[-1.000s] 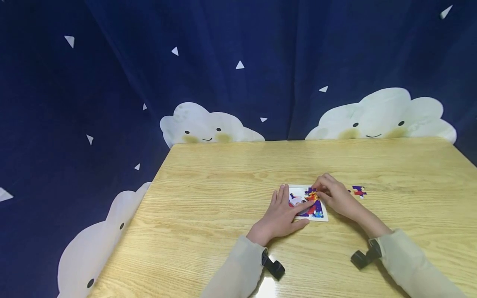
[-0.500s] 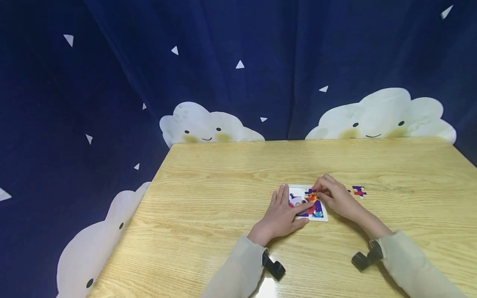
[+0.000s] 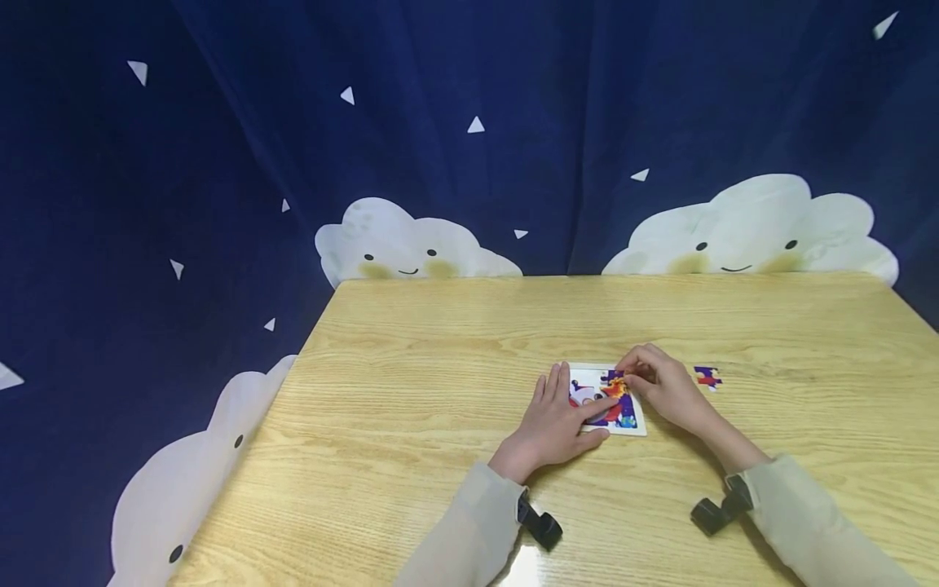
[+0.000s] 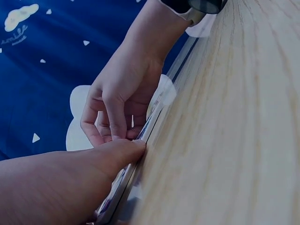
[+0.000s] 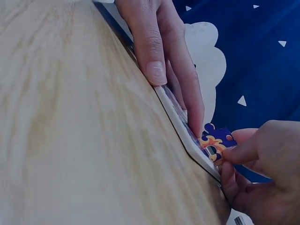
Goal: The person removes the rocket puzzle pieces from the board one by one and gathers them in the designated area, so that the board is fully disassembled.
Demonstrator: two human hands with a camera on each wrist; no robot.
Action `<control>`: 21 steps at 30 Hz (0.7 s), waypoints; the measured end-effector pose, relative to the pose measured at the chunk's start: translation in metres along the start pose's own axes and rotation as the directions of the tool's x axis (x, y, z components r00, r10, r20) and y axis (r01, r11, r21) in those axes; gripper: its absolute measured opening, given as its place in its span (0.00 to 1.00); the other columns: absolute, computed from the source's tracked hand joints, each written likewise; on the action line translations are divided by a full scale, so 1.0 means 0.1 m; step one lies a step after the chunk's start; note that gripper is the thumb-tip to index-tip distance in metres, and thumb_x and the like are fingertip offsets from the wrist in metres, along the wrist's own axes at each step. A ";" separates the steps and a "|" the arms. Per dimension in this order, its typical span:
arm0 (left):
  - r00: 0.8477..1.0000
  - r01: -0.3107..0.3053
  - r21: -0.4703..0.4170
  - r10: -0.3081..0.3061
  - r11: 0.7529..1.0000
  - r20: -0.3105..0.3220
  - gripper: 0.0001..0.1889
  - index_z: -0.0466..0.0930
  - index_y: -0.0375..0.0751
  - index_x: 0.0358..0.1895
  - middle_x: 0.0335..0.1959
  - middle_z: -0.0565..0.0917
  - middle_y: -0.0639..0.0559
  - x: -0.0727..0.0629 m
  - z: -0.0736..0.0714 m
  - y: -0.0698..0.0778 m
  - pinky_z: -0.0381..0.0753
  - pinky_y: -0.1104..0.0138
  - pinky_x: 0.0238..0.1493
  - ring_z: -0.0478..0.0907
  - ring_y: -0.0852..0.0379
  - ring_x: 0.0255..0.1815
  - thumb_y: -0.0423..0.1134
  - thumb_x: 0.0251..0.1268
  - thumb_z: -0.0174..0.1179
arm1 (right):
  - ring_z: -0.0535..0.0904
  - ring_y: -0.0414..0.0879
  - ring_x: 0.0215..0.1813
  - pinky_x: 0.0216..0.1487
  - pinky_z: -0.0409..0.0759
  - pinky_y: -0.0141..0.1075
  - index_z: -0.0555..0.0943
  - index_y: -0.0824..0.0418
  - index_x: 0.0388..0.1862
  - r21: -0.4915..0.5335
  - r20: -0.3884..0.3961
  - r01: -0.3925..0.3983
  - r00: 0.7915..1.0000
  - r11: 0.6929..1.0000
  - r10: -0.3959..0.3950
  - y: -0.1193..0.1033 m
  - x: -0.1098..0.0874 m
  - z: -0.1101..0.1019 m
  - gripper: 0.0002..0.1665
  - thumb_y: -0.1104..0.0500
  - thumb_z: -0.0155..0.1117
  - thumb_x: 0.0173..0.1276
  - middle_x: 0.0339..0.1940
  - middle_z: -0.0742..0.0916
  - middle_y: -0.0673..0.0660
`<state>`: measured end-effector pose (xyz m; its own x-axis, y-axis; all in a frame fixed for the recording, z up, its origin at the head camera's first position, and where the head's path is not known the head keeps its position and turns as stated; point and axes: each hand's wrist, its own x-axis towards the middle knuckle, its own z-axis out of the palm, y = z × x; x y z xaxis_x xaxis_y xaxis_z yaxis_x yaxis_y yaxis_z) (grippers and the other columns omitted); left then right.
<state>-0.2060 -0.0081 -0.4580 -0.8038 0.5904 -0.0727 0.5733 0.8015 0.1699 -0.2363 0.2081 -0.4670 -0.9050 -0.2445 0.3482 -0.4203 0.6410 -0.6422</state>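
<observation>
Table [image 3: 440, 408]: one puzzle board [image 3: 637, 427], two pieces [image 3: 707, 377].

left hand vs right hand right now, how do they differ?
The left hand lies flat with straight fingers pressing on the puzzle board; the right hand is curled, pinching a puzzle piece. The left sits at the board's left side, the right at its far right corner. Both touch the board on the wooden table.

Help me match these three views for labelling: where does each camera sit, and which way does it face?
Head: looks forward and down at the table; both sleeves, left hand and right hand show.
Left wrist: low beside the table, facing the right hand; the left thumb shows.
Right wrist: low, facing the left hand; right fingers pinch a puzzle piece.
All share the puzzle board.
</observation>
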 end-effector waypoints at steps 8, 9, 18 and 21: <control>1.000 0.013 -0.006 -0.013 1.000 0.011 0.25 0.55 0.80 0.73 0.80 0.41 0.32 0.00 -0.01 0.01 0.46 0.49 0.82 0.37 0.40 0.83 0.64 0.74 0.40 | 0.77 0.30 0.34 0.36 0.78 0.24 0.80 0.62 0.42 0.099 -0.018 -0.048 0.999 0.994 0.050 -0.01 -0.01 -0.02 0.09 0.73 0.62 0.65 0.38 0.83 0.59; 1.000 0.014 -0.004 -0.014 1.000 0.014 0.25 0.55 0.80 0.73 0.80 0.42 0.32 0.00 -0.01 0.01 0.46 0.49 0.82 0.37 0.40 0.83 0.64 0.74 0.40 | 0.78 0.31 0.33 0.35 0.79 0.24 0.79 0.63 0.42 0.117 -0.016 -0.053 0.998 0.992 0.055 -0.01 -0.01 -0.02 0.09 0.72 0.61 0.66 0.38 0.83 0.59; 1.000 0.008 0.005 -0.008 1.000 0.005 0.26 0.55 0.80 0.73 0.80 0.42 0.33 0.00 0.00 0.01 0.46 0.49 0.82 0.38 0.40 0.83 0.65 0.74 0.39 | 0.75 0.28 0.46 0.49 0.74 0.19 0.82 0.59 0.43 0.081 0.014 -0.096 0.995 0.992 0.095 -0.05 -0.02 -0.01 0.09 0.69 0.62 0.67 0.45 0.85 0.57; 1.000 0.009 0.004 -0.009 1.000 -0.006 0.25 0.55 0.80 0.73 0.80 0.42 0.32 0.00 0.01 0.01 0.47 0.49 0.82 0.38 0.39 0.82 0.65 0.74 0.40 | 0.75 0.28 0.46 0.50 0.73 0.18 0.82 0.59 0.42 0.074 -0.003 -0.101 0.995 0.992 0.102 -0.06 -0.01 -0.02 0.09 0.70 0.62 0.66 0.44 0.85 0.57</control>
<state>-0.2051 -0.0076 -0.4589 -0.8101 0.5823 -0.0686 0.5664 0.8074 0.1651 -0.2329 0.2060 -0.4627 -0.9429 -0.1756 0.2831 -0.3301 0.6073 -0.7227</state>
